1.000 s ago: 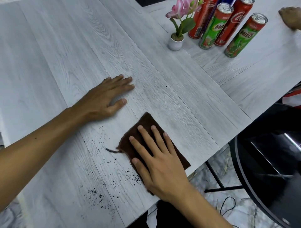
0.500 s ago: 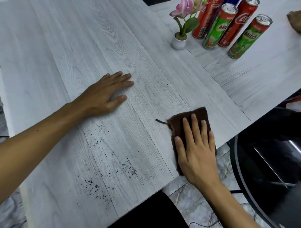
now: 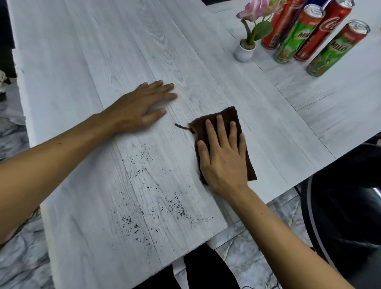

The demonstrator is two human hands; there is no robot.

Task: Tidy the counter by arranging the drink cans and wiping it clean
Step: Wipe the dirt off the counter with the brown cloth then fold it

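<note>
Four drink cans (image 3: 296, 39) stand at the far right of the surface (image 3: 103, 51), beside a small potted flower (image 3: 244, 50). Two green ones read MILO, and one red one shows part of a Coca-Cola script. Nearer, the right grip (image 3: 223, 156) lies flat, fingers straight, on a brown cloth (image 3: 233, 117). The left grip (image 3: 142, 107) rests flat near it, holding nothing. Black specks (image 3: 156, 198) litter the surface between the arms.

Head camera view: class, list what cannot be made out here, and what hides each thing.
All in the head view:
1. Blue can: nearly all hidden behind the Coca-Cola can and left Milo can; brand unreadable.
2. Leftmost red can: top cut by the upper edge, label partly behind the flower.
3. Brown cloth: middle covered by the right hand.
4. Black specks: too small to identify.
</note>
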